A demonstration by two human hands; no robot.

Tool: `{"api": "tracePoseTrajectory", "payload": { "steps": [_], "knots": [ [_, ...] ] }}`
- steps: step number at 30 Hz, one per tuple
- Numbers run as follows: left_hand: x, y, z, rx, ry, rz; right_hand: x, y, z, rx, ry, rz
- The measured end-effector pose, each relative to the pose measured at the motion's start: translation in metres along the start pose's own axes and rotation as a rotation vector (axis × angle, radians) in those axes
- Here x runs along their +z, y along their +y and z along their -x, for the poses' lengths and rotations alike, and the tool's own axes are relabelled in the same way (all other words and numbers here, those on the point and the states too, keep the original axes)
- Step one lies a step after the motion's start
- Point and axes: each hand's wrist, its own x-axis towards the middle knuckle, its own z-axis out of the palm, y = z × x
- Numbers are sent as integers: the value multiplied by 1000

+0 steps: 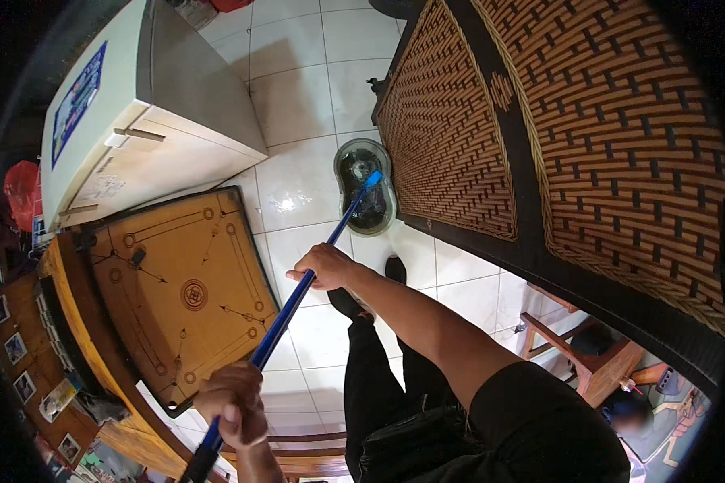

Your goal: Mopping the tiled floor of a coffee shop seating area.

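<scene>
A long blue mop pole (290, 308) runs slantwise from the lower left towards the middle of the view. High on the pole, by its black end, my left hand (232, 403) is closed around it. Farther down, my right hand (323, 267) grips the same pole. Its light blue socket (372, 179) is over a grey figure-eight-shaped bucket (391, 202) on the tiled floor. Dark liquid (362, 166) is visible inside the bucket. I cannot make out the mop head against that dark inside.
A woven rattan panel in a dark frame (447, 151) stands close along the bucket's right side. To the left are a refrigerator (199, 139) and a leaning carrom board (217, 326). White floor tiles (296, 187) lie between. A wooden chair (604, 368) is at lower right.
</scene>
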Motion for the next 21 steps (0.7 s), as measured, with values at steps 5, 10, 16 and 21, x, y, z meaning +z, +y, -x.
{"api": "tracePoseTrajectory", "payload": {
  "steps": [5, 10, 16, 21],
  "knots": [
    [-17, 59, 5, -135, -229, 40, -9, -39, 8, 12, -99, 18],
    [20, 49, 10, 9, -143, -60, 1, -19, 17, -76, 96, -14],
    [-2, -5, 16, 51, -75, 98, 9, 12, 3, -19, -31, 21],
    [-10, 28, 10, -122, -131, -12, 5, -9, 7, 2, -75, 59]
  ]
}}
